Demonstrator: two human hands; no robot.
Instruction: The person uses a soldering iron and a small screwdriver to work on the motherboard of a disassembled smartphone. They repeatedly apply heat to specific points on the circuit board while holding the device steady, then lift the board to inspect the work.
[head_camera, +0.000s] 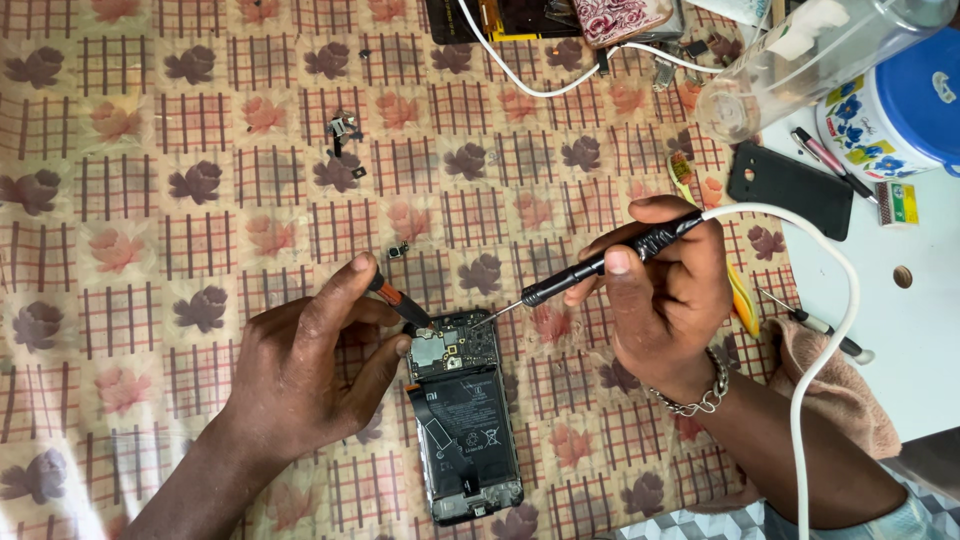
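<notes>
Single head view, steep downward, close over patterned tablecloth (200, 250), hands at centre.

An opened smartphone (462, 415) lies flat on the leaf-patterned bench, back cover off, its black battery and the circuit board at its top end laid bare. A black soldering iron (590, 268) on a white cord slants down from the right, its fine tip touching the board's upper right corner. A small orange-and-black tool (398, 302) angles in from the left onto the board's top left corner.

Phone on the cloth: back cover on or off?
Off. The phone lies with battery and circuit board exposed.
</notes>
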